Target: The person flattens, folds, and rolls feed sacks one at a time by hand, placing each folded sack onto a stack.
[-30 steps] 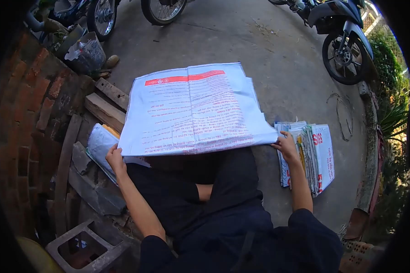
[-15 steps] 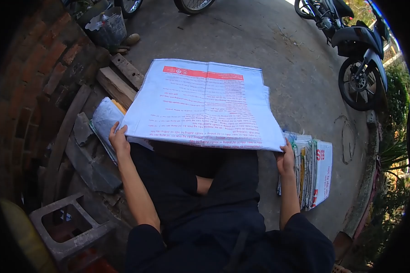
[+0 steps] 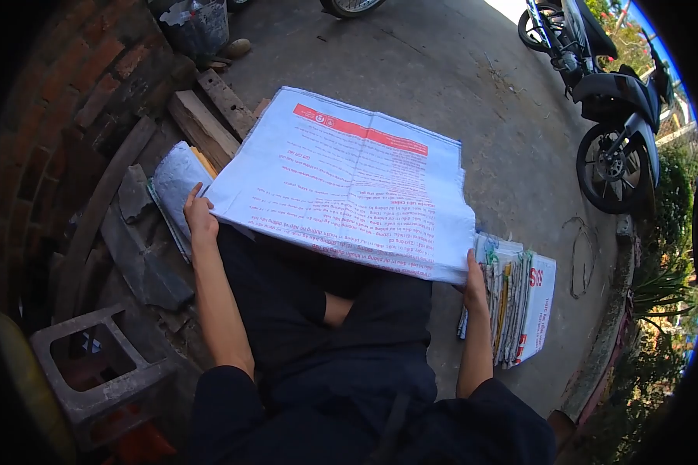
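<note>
A white sack with red printing, its text upside down to me, is spread flat above my lap. My left hand is closed on its near left corner. At the near right corner, my right hand grips the edge. A crease runs down the sack's middle. Just beyond my right hand stands a bundle of folded sacks, with red lettering on the outer one. Left of my left hand, more folded white sacks lean beside the wood.
Wooden planks and broken slabs lie along the brick wall on the left. A concrete block sits at lower left, a bucket at the back. A motorbike stands at the right, near a loop of wire.
The sack has tilted in view, its right side lower and its left side slightly higher. Both hands keep hold of the corners, and the whole view has turned slightly.
</note>
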`<state>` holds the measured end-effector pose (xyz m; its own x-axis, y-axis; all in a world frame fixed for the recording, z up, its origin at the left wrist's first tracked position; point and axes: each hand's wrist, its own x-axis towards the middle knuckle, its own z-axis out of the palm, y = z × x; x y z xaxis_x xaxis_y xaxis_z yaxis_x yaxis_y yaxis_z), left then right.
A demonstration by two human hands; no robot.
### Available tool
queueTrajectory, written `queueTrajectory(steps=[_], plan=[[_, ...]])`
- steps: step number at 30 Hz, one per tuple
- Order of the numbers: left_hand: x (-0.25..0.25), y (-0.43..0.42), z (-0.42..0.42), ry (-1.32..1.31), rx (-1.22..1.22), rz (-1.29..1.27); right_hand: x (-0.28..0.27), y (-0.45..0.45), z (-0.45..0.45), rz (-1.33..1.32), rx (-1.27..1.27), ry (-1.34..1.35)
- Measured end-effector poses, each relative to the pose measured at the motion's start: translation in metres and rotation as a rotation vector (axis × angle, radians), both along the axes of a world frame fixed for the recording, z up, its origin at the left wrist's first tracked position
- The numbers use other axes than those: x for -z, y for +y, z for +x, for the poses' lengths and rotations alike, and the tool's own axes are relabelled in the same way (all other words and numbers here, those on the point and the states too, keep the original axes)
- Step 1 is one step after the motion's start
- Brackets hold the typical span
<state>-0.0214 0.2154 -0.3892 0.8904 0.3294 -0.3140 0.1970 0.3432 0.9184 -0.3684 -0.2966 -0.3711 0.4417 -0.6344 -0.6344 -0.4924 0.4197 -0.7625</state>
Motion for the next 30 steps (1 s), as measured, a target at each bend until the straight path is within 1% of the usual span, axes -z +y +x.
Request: queueTrajectory(steps=[1, 2, 3, 5, 6, 7, 9, 12, 13, 14, 16, 17, 18, 19, 20, 21, 23, 25, 26, 27, 28, 29, 30], plan=[[-0.001, -0.002, -0.001, -0.002, -0.001, -0.003, 0.041, -0.023, 0.002, 0.055, -0.044, -0.054], [-0.005, -0.004, -0.001, -0.017, 0.008, -0.022, 0.063, -0.037, 0.009, 0.112, -0.092, -0.112], [-0.009, -0.004, -0.004, -0.027, 0.012, -0.036, 0.047, -0.029, 0.017, 0.098, -0.113, -0.210], [-0.017, -0.006, -0.012, -0.060, 0.015, -0.005, 0.033, -0.029, 0.021, 0.023, -0.086, -0.263], [-0.022, -0.007, -0.016, -0.064, 0.008, -0.017, 0.023, -0.030, 0.020, 0.113, -0.051, -0.283], [-0.018, -0.002, -0.015, -0.062, -0.001, -0.018, 0.016, -0.028, 0.017, 0.114, -0.060, -0.280], [-0.003, 0.005, -0.009, -0.083, -0.086, -0.184, 0.006, -0.025, 0.002, 0.056, -0.146, -0.324], [0.007, 0.013, 0.001, -0.007, -0.040, -0.181, 0.010, -0.020, -0.021, 0.123, -0.149, -0.283], [0.009, 0.011, 0.002, -0.002, -0.036, -0.179, 0.006, -0.014, -0.026, 0.181, -0.138, -0.318], [0.010, 0.010, 0.003, 0.028, 0.006, -0.171, 0.010, -0.012, -0.032, 0.182, -0.133, -0.316], [0.009, 0.005, 0.007, 0.084, 0.089, -0.153, 0.016, -0.008, -0.042, 0.264, -0.170, -0.217], [0.008, 0.002, 0.008, 0.084, 0.093, -0.151, 0.017, -0.007, -0.045, 0.329, -0.194, -0.218], [0.008, 0.000, 0.009, 0.115, 0.136, -0.099, 0.019, -0.005, -0.047, 0.331, -0.190, -0.218], [0.007, -0.004, 0.009, 0.145, 0.179, -0.048, 0.018, -0.002, -0.048, 0.392, -0.213, -0.263], [0.006, -0.007, 0.008, 0.145, 0.182, -0.047, 0.017, 0.001, -0.048, 0.451, -0.237, -0.308], [0.005, -0.010, 0.007, 0.108, 0.173, -0.037, 0.016, 0.003, -0.048, 0.453, -0.235, -0.308], [0.002, -0.013, 0.008, 0.067, 0.167, -0.027, -0.008, 0.013, -0.040, 0.489, -0.200, -0.375], [-0.001, -0.019, 0.013, 0.045, 0.024, -0.094, -0.015, 0.010, -0.039, 0.540, -0.072, -0.296], [-0.012, -0.029, 0.013, 0.042, 0.032, -0.099, -0.012, 0.008, -0.041, 0.525, -0.012, -0.251], [-0.024, -0.039, 0.016, -0.027, 0.041, -0.054, -0.010, 0.005, -0.040, 0.515, -0.009, -0.258], [-0.043, -0.052, 0.016, -0.096, 0.049, -0.008, -0.010, 0.004, -0.037, 0.489, -0.044, -0.278], [-0.065, -0.066, 0.016, -0.130, 0.111, 0.054, -0.010, 0.003, -0.035, 0.465, -0.080, -0.295], [-0.085, -0.081, 0.018, -0.165, 0.145, 0.100, -0.023, 0.006, -0.030, 0.431, -0.093, -0.319]])
